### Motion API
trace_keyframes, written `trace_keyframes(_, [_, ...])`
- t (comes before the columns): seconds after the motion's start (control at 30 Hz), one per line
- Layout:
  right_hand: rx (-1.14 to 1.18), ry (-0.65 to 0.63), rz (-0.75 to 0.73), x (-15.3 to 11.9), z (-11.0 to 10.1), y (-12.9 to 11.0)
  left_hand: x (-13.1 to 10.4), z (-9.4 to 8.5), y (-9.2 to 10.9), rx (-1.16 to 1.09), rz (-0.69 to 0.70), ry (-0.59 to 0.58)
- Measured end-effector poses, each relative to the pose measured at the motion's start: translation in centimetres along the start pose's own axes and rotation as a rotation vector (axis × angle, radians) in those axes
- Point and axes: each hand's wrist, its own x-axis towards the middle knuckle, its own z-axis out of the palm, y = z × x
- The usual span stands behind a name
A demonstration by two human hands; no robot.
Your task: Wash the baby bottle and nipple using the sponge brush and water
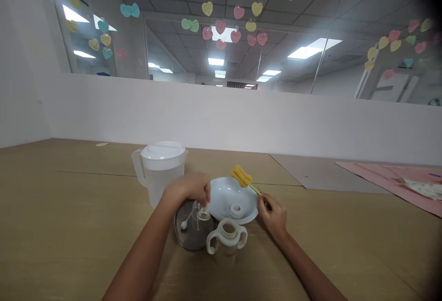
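My left hand point(196, 188) is closed in a pinch at the top of a clear bottle nipple point(202, 212), over a dark grey round tray point(189, 240). A thin straw with a small white weight point(184, 225) reaches out beside the nipple. Held up in my right hand point(274, 216) is a sponge brush point(242, 176) with a yellow head and a green handle, above the rim of a white bowl point(221, 190). Inside that bowl lies a white ring cap point(236, 211). Nearest to me stands an uncapped baby bottle point(228, 241) with two white handles.
A lidded translucent pitcher point(164, 167) holding liquid stands behind my left forearm. On the far right, a pink cloth point(376, 174) lies on the brown tabletop point(86, 227). A white wall point(221, 117) with glass above closes off the back.
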Motion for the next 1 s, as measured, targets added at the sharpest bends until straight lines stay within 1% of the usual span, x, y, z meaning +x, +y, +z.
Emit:
trace_keyframes(0.07, [-0.009, 0.008, 0.002, 0.0, 0.0, 0.0, 0.7, 0.5, -0.5, 0.074, -0.121, -0.009])
trace_keyframes(0.17, [-0.013, 0.012, -0.024, 0.0, 0.1, 0.0, 1.9, 1.1, -1.3, 0.017, -0.189, -0.155])
trace_keyframes(0.23, [-0.012, 0.006, -0.035, 0.0, 0.1, 0.0, 2.7, 1.4, -1.8, 0.013, -0.253, -0.205])
trace_keyframes(0.3, [-0.011, 0.000, -0.039, -0.1, 0.1, 0.1, 3.3, 1.5, -2.2, 0.029, -0.296, -0.198])
trace_keyframes(0.43, [-0.011, 0.000, -0.041, -0.1, 0.1, 0.1, 3.6, 1.9, -2.5, 0.018, -0.309, -0.174])
trace_keyframes(0.53, [-0.016, -0.004, -0.030, -0.1, 0.1, 0.1, 3.1, 2.0, -1.8, 0.045, -0.331, -0.176])
trace_keyframes(0.57, [-0.017, -0.005, -0.029, -0.1, 0.1, 0.1, 2.8, 1.9, -1.4, 0.076, -0.332, -0.160])
trace_keyframes(0.63, [-0.015, -0.006, -0.026, -0.1, 0.1, 0.1, 2.0, 1.7, -0.2, 0.165, -0.319, -0.078])
trace_keyframes(0.7, [-0.010, -0.008, -0.030, -0.1, 0.1, 0.1, 1.4, 1.7, 1.0, 0.252, -0.279, 0.062])
trace_keyframes(0.77, [-0.008, -0.009, -0.031, -0.1, 0.0, 0.0, 1.5, 2.1, 2.1, 0.305, -0.181, 0.192])
trace_keyframes(0.8, [-0.007, -0.007, -0.030, -0.1, 0.0, 0.0, 1.8, 2.7, 2.5, 0.325, -0.087, 0.245])
trace_keyframes(0.83, [-0.006, -0.007, -0.030, -0.1, 0.0, -0.1, 2.3, 3.4, 2.7, 0.320, 0.006, 0.239])
trace_keyframes(0.87, [-0.006, -0.008, -0.030, -0.1, -0.1, -0.2, 3.0, 4.3, 2.8, 0.296, 0.078, 0.209])
trace_keyframes(0.9, [-0.007, -0.010, -0.031, -0.1, -0.1, -0.2, 3.8, 5.2, 2.8, 0.281, 0.117, 0.173])
trace_keyframes(0.93, [-0.010, -0.012, -0.036, 0.0, -0.2, -0.3, 4.7, 6.2, 2.6, 0.293, 0.117, 0.126])
trace_keyframes(1.0, [-0.020, -0.008, -0.051, 0.0, -0.2, -0.3, 6.2, 7.9, 2.1, 0.296, 0.099, 0.102])
